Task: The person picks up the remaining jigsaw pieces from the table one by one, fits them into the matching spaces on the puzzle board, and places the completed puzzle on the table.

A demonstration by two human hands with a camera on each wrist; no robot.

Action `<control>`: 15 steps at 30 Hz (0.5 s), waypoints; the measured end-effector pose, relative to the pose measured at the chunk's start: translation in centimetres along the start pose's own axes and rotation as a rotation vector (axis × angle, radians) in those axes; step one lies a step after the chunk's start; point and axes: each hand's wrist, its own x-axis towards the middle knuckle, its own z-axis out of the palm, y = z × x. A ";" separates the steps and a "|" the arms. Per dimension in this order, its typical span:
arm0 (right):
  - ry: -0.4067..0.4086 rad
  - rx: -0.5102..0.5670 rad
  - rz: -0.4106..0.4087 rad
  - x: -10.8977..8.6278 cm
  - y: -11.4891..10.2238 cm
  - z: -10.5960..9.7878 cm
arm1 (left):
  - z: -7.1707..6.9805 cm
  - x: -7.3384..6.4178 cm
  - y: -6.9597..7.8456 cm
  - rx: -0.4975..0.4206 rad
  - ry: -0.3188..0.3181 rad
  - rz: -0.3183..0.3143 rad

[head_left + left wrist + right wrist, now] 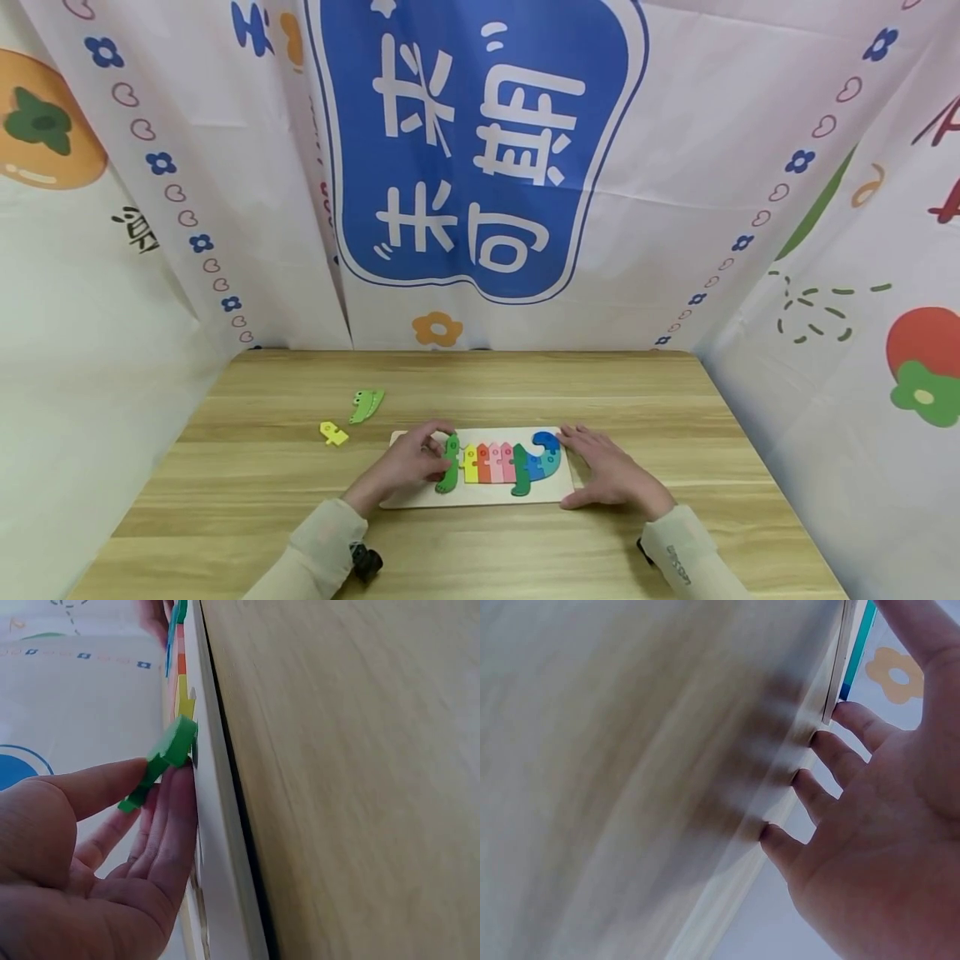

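Note:
A pale wooden puzzle board (480,498) lies on the table with coloured crocodile body pieces in it: yellow, orange-red, pink, green and blue. At its left end my left hand (408,467) pinches a green leg piece (451,468) between thumb and fingers. In the left wrist view this green piece (174,746) is tilted, with its lower edge close to or touching the board (225,855). My right hand (611,475) has its fingers spread at the board's right edge. In the right wrist view the fingertips (801,778) rest on the tabletop, one beside the board's corner.
Left of the board lie two loose pieces, a light green crocodile head (367,406) and a yellow piece (333,433). A wood-grain table (630,387) bears everything. Printed cloth (255,167) hangs behind the table and along both sides.

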 end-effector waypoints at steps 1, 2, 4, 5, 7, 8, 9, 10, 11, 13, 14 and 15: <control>-0.001 0.000 -0.001 0.0 0.0 0.0 | 0.1 0.0 0.1 0.008 -0.002 0.000; -0.001 -0.002 -0.001 0.0 0.0 0.0 | 0.1 0.0 0.1 0.015 -0.002 -0.002; -0.002 0.002 -0.002 0.0 0.0 0.0 | 0.3 0.0 0.2 0.024 -0.001 -0.002; -0.003 0.003 -0.002 0.0 0.0 0.0 | 0.3 -0.1 0.3 0.028 0.000 0.001; -0.003 0.002 -0.004 0.0 -0.1 0.0 | 0.3 -0.1 0.5 0.030 0.001 0.000; -0.002 0.004 -0.006 -0.1 -0.1 0.0 | 0.4 -0.1 0.5 0.029 0.000 -0.001; -0.001 0.005 -0.006 -0.1 -0.1 0.0 | 0.4 -0.1 0.6 0.026 0.000 -0.002; 0.000 0.005 -0.007 -0.1 -0.1 -0.1 | 0.4 -0.1 0.6 0.025 0.001 -0.003; 0.000 0.004 -0.007 -0.1 -0.1 -0.1 | 0.5 -0.1 0.6 0.025 0.002 -0.005; 0.001 0.006 -0.006 -0.1 -0.1 -0.1 | 0.5 0.0 0.5 0.025 0.004 -0.011; 0.001 0.008 -0.005 -0.1 -0.1 -0.1 | 0.6 0.0 0.5 0.025 0.004 -0.011; 0.001 0.007 -0.003 -0.1 -0.1 0.0 | 0.6 0.1 0.5 0.031 0.006 -0.011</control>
